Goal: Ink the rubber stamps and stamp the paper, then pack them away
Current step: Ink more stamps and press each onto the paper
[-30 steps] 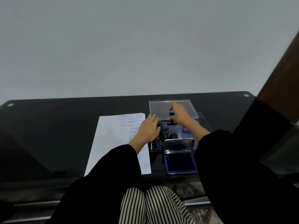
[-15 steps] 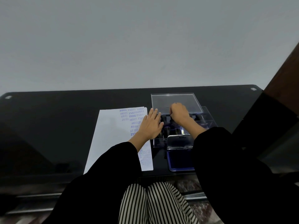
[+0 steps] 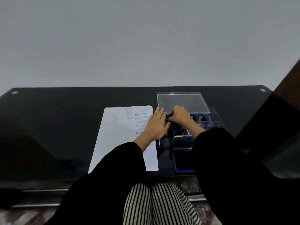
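right hand [image 3: 179,115] has dropped from above the case and is now curled round a black round-handled rubber stamp [image 3: 168,117], seating it in the far-left slot of the clear plastic stamp case [image 3: 215,125]. left hand [image 3: 156,126] lies flat, fingers spread, across the case's left side and the right edge of the white sheet of paper [image 3: 116,135], which is crowded with blue prints. so stamping looks done and packing is under way. more black stamps [image 3: 205,117] sit slotted further right. the blue ink pad [image 3: 181,163] lies open, nearest the person.
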A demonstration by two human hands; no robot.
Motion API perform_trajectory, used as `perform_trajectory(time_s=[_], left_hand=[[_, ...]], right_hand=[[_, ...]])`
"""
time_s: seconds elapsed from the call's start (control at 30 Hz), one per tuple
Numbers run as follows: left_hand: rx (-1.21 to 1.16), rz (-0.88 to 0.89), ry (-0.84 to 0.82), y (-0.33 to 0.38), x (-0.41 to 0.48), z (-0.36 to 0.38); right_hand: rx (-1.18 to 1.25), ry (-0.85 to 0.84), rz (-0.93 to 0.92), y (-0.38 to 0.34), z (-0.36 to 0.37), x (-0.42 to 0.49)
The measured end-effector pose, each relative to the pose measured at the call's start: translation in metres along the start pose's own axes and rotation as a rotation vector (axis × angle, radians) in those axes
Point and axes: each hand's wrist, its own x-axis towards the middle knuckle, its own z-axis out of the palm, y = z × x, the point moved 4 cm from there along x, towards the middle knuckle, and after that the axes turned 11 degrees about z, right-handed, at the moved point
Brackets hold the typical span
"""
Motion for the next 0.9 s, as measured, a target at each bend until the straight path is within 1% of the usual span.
perform_trajectory(time_s=[0.17,0.33,0.4,0.53,0.67,0.9], left_hand=[[-0.048,0.011,0.036,0.005,-0.004,-0.008],[-0.057,0.038,0.093,0.012,-0.009,-0.022],[-0.055,0.046,0.103,0.017,-0.012,-0.030],[-0.036,0.066,0.125,0.028,-0.025,-0.047],[-0.010,0.086,0.118,0.041,-0.043,-0.059],[0.060,0.123,0.103,0.065,-0.081,-0.065]], right_hand=[[0.179,0.046,0.018,0.004,-0.008,-0.003],[0.516,0.099,-0.053,0.004,-0.036,-0.020],[0.592,0.124,-0.086,0.004,-0.050,-0.031],[0.607,0.139,-0.167,0.008,-0.072,-0.058],[0.592,0.138,-0.169,0.016,-0.090,-0.092],[0.567,0.034,-0.195,0.029,-0.094,-0.146]])
